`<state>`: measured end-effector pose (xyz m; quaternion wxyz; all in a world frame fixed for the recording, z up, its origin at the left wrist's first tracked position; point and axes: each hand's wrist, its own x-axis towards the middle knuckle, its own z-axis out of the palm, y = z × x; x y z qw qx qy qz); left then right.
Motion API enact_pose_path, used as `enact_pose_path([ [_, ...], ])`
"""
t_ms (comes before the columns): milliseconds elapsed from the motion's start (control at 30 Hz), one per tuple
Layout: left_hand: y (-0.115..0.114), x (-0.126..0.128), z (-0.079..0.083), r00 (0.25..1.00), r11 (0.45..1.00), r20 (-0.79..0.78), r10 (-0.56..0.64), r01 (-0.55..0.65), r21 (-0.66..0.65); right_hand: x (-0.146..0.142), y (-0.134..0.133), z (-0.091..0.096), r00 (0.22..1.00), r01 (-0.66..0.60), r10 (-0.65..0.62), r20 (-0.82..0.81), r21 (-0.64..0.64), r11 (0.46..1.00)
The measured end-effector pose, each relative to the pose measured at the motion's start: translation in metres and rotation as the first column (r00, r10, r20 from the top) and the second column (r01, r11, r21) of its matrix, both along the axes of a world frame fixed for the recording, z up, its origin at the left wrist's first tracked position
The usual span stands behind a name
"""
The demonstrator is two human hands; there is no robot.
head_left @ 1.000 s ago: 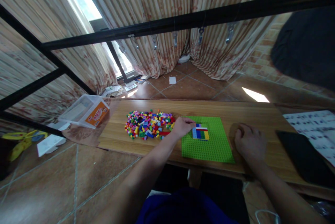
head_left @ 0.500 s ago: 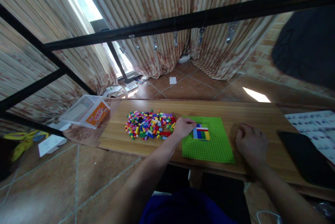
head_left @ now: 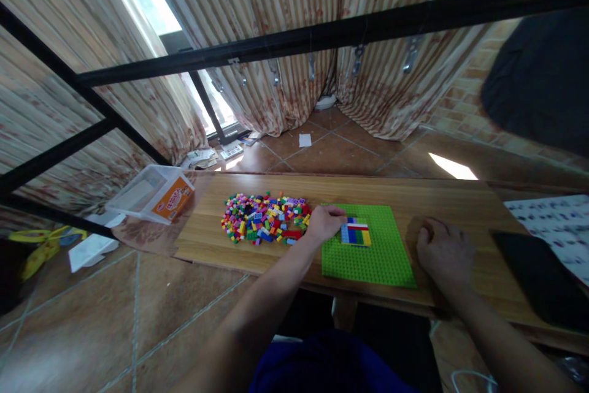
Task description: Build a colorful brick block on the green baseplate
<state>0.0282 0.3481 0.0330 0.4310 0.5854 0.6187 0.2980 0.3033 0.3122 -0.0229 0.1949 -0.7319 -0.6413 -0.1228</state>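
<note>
A green baseplate lies on a long wooden board. On it stands a small block of blue, white, red, green and yellow bricks. My left hand rests at the plate's left edge with its fingers pinched together, touching the left side of that block. What it pinches is too small to make out. To its left lies a pile of several small coloured bricks. My right hand rests on the board to the right of the plate, fingers curled into a loose fist.
A clear plastic box with an orange label sits at the board's left end. A black flat object and a printed sheet lie to the right. Black metal bars cross overhead. Tiled floor and curtains lie beyond.
Both hands stay almost where they were. The view has shifted very slightly.
</note>
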Motion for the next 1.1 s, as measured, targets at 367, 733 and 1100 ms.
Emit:
enact_pose_path([
  [367, 0.0009, 0.001, -0.0028, 1.0, 1.0, -0.02, 0.016, -0.016, -0.015, 0.001, -0.0001, -0.0013, 1.0, -0.001, 0.001, 0.002, -0.001, 1.0],
  [733, 0.0009, 0.0018, -0.0004, 0.999, 1.0, -0.024, 0.021, -0.022, -0.018, -0.0003, -0.0003, 0.0006, 1.0, 0.001, -0.001, -0.011, -0.009, 1.0],
  [1100, 0.0013, 0.004, -0.0039, 0.998, 0.998, -0.027, 0.05, -0.051, -0.023, 0.0019, 0.0004, -0.002, 1.0, -0.003, 0.003, 0.011, -0.023, 1.0],
])
